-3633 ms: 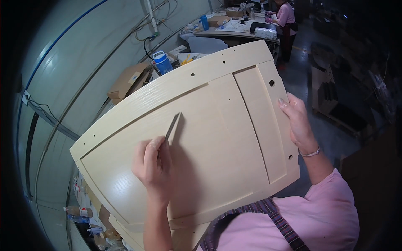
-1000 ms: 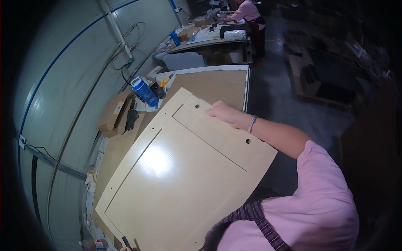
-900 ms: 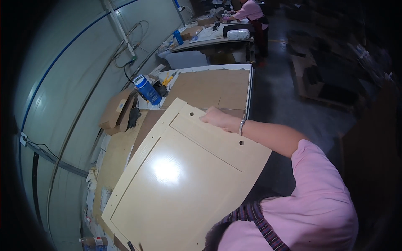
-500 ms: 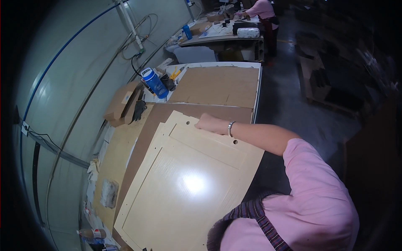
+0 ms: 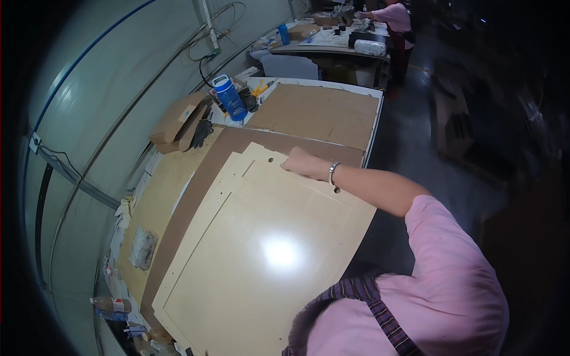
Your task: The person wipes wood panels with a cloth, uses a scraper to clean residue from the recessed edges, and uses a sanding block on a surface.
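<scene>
A large cream-coloured panel (image 5: 237, 249) with a recessed rectangular border and small round holes lies across the table before me, its glossy middle reflecting a bright light. Another flat edge of the same colour shows along its left side; I cannot tell if it belongs to a second panel. My right hand (image 5: 303, 162), with a silver bracelet at the wrist, is closed on the panel's far edge, between two of the holes. Its fingertips are hidden beyond that edge. My left hand is out of the picture.
A brown board (image 5: 317, 113) covers the table's far end. Left of it stand a blue jug (image 5: 230, 99), a cardboard box (image 5: 178, 121) and a dark glove (image 5: 202, 133). A wrapped block (image 5: 143, 248) and a bottle (image 5: 111, 304) lie by the wall. A co-worker (image 5: 395, 21) stands at another table.
My view has shifted slightly, so the table and wall sit differently in the picture. My right hand keeps its hold on the panel's far edge.
</scene>
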Motion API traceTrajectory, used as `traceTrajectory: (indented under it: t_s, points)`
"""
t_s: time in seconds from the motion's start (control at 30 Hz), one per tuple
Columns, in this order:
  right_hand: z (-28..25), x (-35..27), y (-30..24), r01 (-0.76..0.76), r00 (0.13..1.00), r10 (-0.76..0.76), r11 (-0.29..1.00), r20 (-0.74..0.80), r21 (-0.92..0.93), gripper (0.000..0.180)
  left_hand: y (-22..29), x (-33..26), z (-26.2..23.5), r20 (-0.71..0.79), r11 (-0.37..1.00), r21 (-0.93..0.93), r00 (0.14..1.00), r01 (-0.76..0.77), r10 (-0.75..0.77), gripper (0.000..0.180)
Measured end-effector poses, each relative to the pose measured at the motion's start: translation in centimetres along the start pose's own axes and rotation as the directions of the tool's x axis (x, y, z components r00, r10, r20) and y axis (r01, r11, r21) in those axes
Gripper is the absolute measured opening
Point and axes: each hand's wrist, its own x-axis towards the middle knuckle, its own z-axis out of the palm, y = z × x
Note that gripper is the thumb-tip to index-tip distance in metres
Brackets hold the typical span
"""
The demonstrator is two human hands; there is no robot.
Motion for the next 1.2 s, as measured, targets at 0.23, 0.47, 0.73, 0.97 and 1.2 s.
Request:
traceTrajectory:
  t_s: [0.23, 0.47, 0.73, 0.97, 1.2]
  points:
    - [3.2, -1.4, -2.2, 0.116, 0.985, -0.138, 0.974, 0.102, 0.194, 0.023, -8.1, 1.4, -15.7, -0.271, 0.993, 0.067, 0.956, -0.094, 0.109, 0.009]
    - [1.7, 1.3, 2.3, 0.177, 0.978, -0.192, 0.971, 0.079, 0.163, 0.023, -16.6, -1.3, -19.3, -0.499, 0.989, 0.138, 0.866, 0.052, 0.024, 0.007]
    - [1.8, 2.0, 1.2, 0.157, 0.986, -0.16, 0.986, 0.041, 0.064, 0.023, -28.9, -3.2, -16.5, -0.572, 0.945, 0.205, 0.815, 0.255, -0.096, 0.005]
    - [0.3, 3.1, 2.2, 0.142, 0.985, -0.15, 0.985, 0.08, 0.103, 0.025, -31.6, -3.3, -13.0, -0.28, 0.93, 0.361, 0.959, 0.073, 0.034, 0.015]
    - [1.4, 1.9, 1.9, 0.204, 0.976, -0.204, 0.979, 0.071, 0.017, 0.028, -30.6, 2.1, -21.1, -0.468, 0.792, 0.576, 0.877, 0.205, 0.113, 0.018]
